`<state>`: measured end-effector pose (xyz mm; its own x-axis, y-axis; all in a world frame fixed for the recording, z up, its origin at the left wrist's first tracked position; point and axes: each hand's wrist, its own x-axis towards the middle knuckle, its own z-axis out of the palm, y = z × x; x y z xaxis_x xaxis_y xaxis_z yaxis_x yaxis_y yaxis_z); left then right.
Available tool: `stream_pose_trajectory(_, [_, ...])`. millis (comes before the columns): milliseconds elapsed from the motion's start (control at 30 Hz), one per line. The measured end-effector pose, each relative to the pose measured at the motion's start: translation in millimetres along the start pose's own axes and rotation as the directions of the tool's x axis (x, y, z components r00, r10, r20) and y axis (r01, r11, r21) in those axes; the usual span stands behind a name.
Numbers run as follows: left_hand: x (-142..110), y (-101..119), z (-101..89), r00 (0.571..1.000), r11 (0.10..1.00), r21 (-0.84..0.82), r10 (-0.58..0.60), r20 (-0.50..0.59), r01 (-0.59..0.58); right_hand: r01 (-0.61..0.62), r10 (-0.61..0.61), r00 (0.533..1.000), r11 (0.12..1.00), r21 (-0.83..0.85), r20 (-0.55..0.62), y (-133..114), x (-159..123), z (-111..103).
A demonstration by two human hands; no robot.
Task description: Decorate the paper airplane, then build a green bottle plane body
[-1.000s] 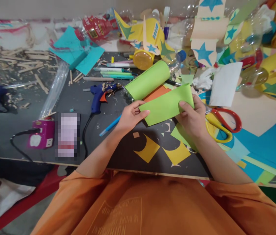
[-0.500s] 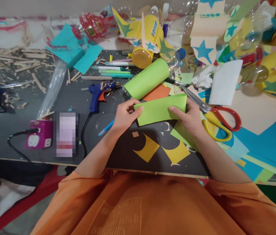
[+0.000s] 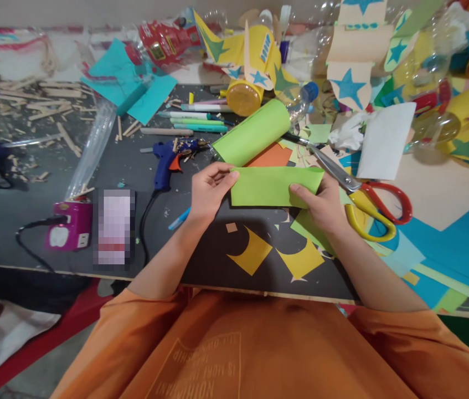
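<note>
A folded strip of light green paper (image 3: 269, 187) lies flat on the black table (image 3: 201, 252), held at both ends. My left hand (image 3: 208, 191) pinches its left end between thumb and fingers. At the right end, my right hand (image 3: 321, 202) grips it with the thumb pressed on top. Just behind the strip rests a bottle wrapped in green paper (image 3: 253, 133), with an orange paper piece (image 3: 273, 156) beside it.
Red-and-yellow scissors (image 3: 362, 197) lie right of my hands. A blue glue gun (image 3: 166, 160), pens (image 3: 195, 123), a purple power adapter (image 3: 70, 230) and wooden sticks (image 3: 30, 105) sit to the left. Yellow paper scraps (image 3: 273, 256) lie near the front edge. Paper aeroplanes and coloured sheets crowd the back and right.
The green strip came down from a tilted, raised position and now lies level and flatter on the table. Both hands moved slightly toward me with it.
</note>
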<state>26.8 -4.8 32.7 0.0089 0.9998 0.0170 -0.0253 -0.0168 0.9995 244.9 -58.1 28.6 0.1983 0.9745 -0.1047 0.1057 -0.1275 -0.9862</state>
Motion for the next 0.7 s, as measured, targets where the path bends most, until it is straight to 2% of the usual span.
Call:
stream_pose_trajectory(267, [0.6, -2.1, 0.1, 1.000, 1.000, -0.024, 0.021, -0.002, -0.021, 0.022, -0.021, 0.999, 0.999, 0.034, -0.030, 2.4, 1.1, 2.0])
stream_pose_trajectory(700, [-2.2, -0.1, -2.0, 0.997, 0.990, 0.120, 0.080, -0.020, -0.077, -0.014, 0.016, 0.999, 0.998, 0.059, -0.042, 0.1, 0.4, 2.0])
